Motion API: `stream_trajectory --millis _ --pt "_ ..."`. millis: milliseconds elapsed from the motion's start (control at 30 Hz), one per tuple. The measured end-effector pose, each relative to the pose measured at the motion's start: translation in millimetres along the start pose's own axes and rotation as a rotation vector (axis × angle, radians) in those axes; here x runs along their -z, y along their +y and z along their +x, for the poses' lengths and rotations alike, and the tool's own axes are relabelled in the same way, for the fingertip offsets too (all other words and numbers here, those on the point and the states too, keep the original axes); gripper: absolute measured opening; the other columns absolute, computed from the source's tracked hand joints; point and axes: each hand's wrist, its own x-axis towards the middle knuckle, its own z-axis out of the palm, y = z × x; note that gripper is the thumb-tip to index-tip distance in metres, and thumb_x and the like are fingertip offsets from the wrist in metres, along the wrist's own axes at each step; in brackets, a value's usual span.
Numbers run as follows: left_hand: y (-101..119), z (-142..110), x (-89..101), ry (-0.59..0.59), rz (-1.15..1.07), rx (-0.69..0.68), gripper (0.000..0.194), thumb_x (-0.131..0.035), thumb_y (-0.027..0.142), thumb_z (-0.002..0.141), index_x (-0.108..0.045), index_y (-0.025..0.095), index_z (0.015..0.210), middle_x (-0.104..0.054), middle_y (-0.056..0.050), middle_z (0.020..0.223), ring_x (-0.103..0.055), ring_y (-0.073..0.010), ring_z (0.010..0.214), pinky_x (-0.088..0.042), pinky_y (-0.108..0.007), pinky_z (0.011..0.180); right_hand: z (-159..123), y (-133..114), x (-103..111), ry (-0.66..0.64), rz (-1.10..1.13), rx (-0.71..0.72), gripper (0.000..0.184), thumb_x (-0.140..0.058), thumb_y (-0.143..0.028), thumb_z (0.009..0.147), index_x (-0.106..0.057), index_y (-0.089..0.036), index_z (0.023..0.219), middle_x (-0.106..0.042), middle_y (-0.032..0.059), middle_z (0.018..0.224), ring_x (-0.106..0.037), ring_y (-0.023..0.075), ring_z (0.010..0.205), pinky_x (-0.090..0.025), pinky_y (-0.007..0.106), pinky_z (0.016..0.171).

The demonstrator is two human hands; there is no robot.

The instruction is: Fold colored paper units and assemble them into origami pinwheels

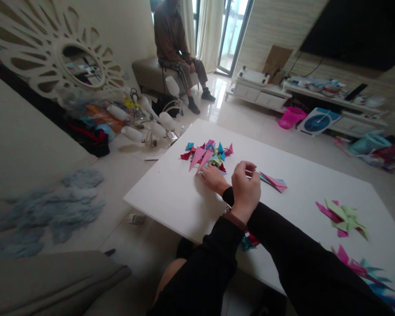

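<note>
My forearms cross over the white table (164,184). My left hand (245,188), with a brown band at its wrist, is raised with fingers curled; whether anything is between them is hidden. Just beyond its fingers lie narrow folded papers (275,182), pink and blue. Passing beneath, my right hand (213,179) reaches forward-left, palm down, fingers stretched at the near edge of a colourful pile of folded paper pieces (221,151). Beside its fingertips is a pink folded paper (197,157) with two long points; a firm grip on it does not show.
Green and magenta folded papers (347,218) lie at the table's right, more folded pieces (355,265) nearer. Others (249,241) show under my arms. A person (173,44) sits on a bench. A lamp fitting (156,128) lies on the floor; a pink basket (291,117) stands beyond.
</note>
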Motion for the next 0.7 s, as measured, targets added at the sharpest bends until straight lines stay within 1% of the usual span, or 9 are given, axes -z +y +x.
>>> stream_trajectory --millis 67,133,200,267,367,467,567,633,700 --pt "5 -4 -3.3 0.039 -0.083 -0.014 0.010 -0.062 0.014 0.089 -0.061 0.024 0.087 -0.065 -0.005 0.091 -0.061 -0.0272 0.110 -0.049 -0.040 0.092 -1 1 2 -0.013 -0.023 0.001 0.036 -0.026 -0.020 0.100 -0.055 -0.029 0.119 -0.057 0.0147 0.097 -0.056 0.0372 0.111 -0.050 0.052 0.075" --pt "10 -7 -4.3 0.070 -0.219 -0.056 0.010 -0.065 0.015 0.087 -0.062 0.025 0.086 -0.064 -0.004 0.089 -0.061 -0.0267 0.110 -0.050 -0.038 0.090 -3 3 3 -0.033 -0.017 -0.014 0.032 -0.034 -0.022 0.099 -0.054 -0.031 0.123 -0.057 0.0138 0.101 -0.056 0.0368 0.113 -0.051 0.052 0.078" --pt "15 -9 -3.4 0.097 -0.315 -0.080 0.011 -0.067 0.016 0.086 -0.062 0.026 0.085 -0.064 -0.004 0.087 -0.061 -0.0269 0.111 -0.051 -0.036 0.087 -5 6 4 -0.034 0.012 -0.032 0.036 -0.035 -0.022 0.098 -0.051 -0.033 0.128 -0.057 0.0132 0.103 -0.055 0.0367 0.115 -0.052 0.054 0.082" --pt "20 -10 -1.0 0.122 -0.367 -0.073 0.012 -0.067 0.015 0.085 -0.063 0.026 0.084 -0.064 -0.005 0.087 -0.060 -0.0279 0.113 -0.051 -0.035 0.084 -6 8 4 -0.010 0.055 -0.042 0.042 -0.029 -0.020 0.098 -0.049 -0.035 0.133 -0.056 0.0136 0.104 -0.054 0.0372 0.118 -0.052 0.057 0.085" --pt "25 -10 5.0 0.147 -0.414 -0.055 0.013 -0.067 0.014 0.084 -0.064 0.027 0.082 -0.063 -0.007 0.088 -0.058 -0.0291 0.118 -0.050 -0.034 0.080 -5 9 3 0.001 0.069 -0.057 0.050 -0.023 -0.018 0.098 -0.046 -0.034 0.139 -0.055 0.0151 0.105 -0.052 0.0391 0.122 -0.052 0.061 0.088" --pt "29 -9 13.3 0.153 -0.438 -0.033 0.014 -0.067 0.014 0.084 -0.064 0.028 0.083 -0.063 -0.006 0.087 -0.057 -0.0291 0.118 -0.051 -0.033 0.080 -3 9 1 -0.019 0.040 -0.109 0.055 -0.017 -0.017 0.099 -0.045 -0.034 0.142 -0.053 0.0159 0.107 -0.050 0.0410 0.126 -0.050 0.066 0.090" --pt "32 -7 18.6 0.165 -0.449 -0.026 0.014 -0.068 0.014 0.084 -0.063 0.027 0.083 -0.062 -0.006 0.087 -0.058 -0.0291 0.117 -0.052 -0.034 0.081 -1 5 -3 -0.022 0.102 -0.166 0.059 -0.008 -0.020 0.100 -0.048 -0.032 0.142 -0.054 0.0181 0.111 -0.044 0.0422 0.130 -0.046 0.069 0.092" --pt "35 -8 16.9 0.172 -0.453 -0.042 0.015 -0.069 0.012 0.084 -0.063 0.026 0.084 -0.062 -0.006 0.088 -0.059 -0.0288 0.115 -0.052 -0.034 0.083 0 2 -7 -0.030 0.190 -0.193 0.056 -0.010 -0.026 0.102 -0.053 -0.028 0.139 -0.055 0.0206 0.115 -0.040 0.0432 0.132 -0.044 0.068 0.094" --pt "41 -15 10.5 0.182 -0.446 -0.056 0.015 -0.068 0.011 0.083 -0.063 0.025 0.086 -0.063 -0.006 0.089 -0.060 -0.0276 0.112 -0.053 -0.034 0.085 2 0 -10 -0.053 0.275 -0.212 0.047 -0.022 -0.032 0.104 -0.059 -0.025 0.132 -0.057 0.0214 0.116 -0.040 0.0435 0.131 -0.046 0.064 0.094"
